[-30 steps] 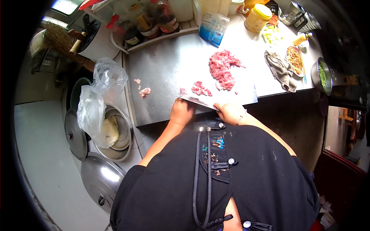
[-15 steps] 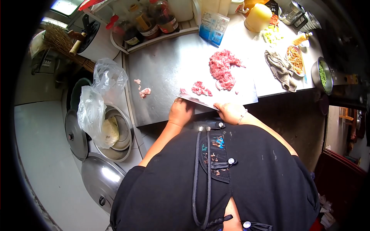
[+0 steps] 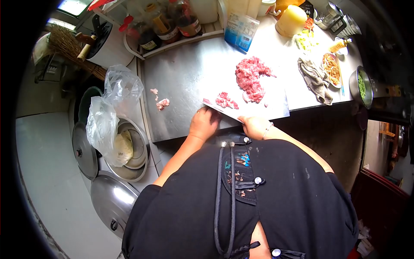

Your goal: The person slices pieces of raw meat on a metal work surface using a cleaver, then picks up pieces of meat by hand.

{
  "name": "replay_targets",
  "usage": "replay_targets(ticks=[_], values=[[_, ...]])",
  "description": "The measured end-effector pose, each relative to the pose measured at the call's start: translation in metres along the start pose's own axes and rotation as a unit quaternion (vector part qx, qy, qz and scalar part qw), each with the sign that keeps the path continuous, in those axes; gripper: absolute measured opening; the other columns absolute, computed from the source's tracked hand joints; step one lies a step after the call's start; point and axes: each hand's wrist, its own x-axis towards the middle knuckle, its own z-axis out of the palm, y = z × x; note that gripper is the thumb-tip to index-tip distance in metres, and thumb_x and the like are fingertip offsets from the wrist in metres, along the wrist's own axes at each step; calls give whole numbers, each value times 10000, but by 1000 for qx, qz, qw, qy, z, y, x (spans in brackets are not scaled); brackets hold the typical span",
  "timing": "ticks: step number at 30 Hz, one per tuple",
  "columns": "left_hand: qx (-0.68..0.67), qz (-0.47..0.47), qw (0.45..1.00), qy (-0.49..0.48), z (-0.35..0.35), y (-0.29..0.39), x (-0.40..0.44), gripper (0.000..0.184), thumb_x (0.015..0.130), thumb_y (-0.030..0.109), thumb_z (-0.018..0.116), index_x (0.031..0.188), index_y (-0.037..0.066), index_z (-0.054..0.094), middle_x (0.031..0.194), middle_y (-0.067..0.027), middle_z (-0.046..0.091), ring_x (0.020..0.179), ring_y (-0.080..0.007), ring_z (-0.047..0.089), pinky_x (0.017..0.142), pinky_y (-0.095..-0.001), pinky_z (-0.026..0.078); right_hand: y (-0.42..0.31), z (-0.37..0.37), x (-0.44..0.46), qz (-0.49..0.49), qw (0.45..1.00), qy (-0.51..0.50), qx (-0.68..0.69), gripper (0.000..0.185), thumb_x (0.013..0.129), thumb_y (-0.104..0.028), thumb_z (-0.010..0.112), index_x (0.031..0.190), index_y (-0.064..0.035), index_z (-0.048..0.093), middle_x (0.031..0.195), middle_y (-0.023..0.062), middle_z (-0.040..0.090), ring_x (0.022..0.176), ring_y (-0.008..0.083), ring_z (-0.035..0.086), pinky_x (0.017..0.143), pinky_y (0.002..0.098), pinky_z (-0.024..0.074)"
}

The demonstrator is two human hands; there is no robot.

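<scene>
A cleaver (image 3: 222,111) with a broad, pale blade is in my right hand (image 3: 255,126), its fingers closed at the blade's right end. My left hand (image 3: 204,122) is at the left part of the blade, fingers bent; the blade hides the fingertips, and I cannot see whether they grip anything. Just beyond the blade sits a small heap of cut raw meat (image 3: 227,100). Further off lies a larger pile of sliced meat (image 3: 251,80). To the left, a few pale scraps of meat (image 3: 162,104) rest on the metal worktop (image 3: 183,77).
Sauce bottles (image 3: 183,19) stand on a rack at the back. A blue-and-white packet (image 3: 241,32) is behind the meat. On the right are a grey cloth (image 3: 316,82), a plate of shredded food (image 3: 331,69) and a bowl of greens (image 3: 361,87). Left are pot lids (image 3: 113,203) and plastic bags (image 3: 102,125).
The cleaver blade has tilted, so less of its face shows. Both hands have shifted only slightly; the meat lies as before.
</scene>
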Motion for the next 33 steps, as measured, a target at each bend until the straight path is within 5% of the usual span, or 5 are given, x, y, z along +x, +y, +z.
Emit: replay_targets(ticks=[9, 18, 20, 22, 33], values=[[27, 3, 999, -28, -2, -2, 6, 274, 728, 231, 667, 933, 55, 616, 916, -176, 589, 822, -363, 579, 743, -435, 485, -14, -4, 18, 50, 996, -70, -7, 371, 772, -64, 494, 1134, -24, 562, 801, 232, 638, 755, 365, 632, 712, 438, 489], [24, 9, 999, -37, 1, -4, 6, 263, 735, 232, 659, 920, 49, 617, 912, -183, 588, 776, -367, 582, 721, -443, 486, -39, -8, 60, 74, 987, -138, -42, 310, 754, -66, 464, 1031, 12, 577, 872, 230, 646, 849, 364, 629, 760, 430, 487], [13, 19, 999, -33, 2, 1, 5, 262, 734, 229, 659, 916, 45, 616, 913, -181, 588, 781, -368, 581, 722, -442, 486, -41, -9, 68, 80, 983, -164, -39, 213, 749, -59, 511, 903, 21, 634, 937, 244, 639, 919, 345, 630, 805, 408, 488], [33, -41, 995, -90, -1, 9, 5, 339, 699, 241, 693, 981, 69, 622, 991, -163, 589, 905, -340, 577, 791, -414, 481, -30, 1, 72, 65, 987, -144, -40, 212, 759, -77, 508, 894, 21, 640, 914, 240, 641, 899, 346, 632, 794, 412, 488], [-3, -5, 1000, 3, 15, 2, -4, 289, 707, 211, 686, 952, 73, 620, 930, -150, 595, 859, -349, 575, 742, -428, 488, -20, -11, 29, 15, 999, -35, 13, 306, 794, -121, 472, 1051, -23, 605, 786, 239, 630, 751, 386, 620, 728, 448, 489]])
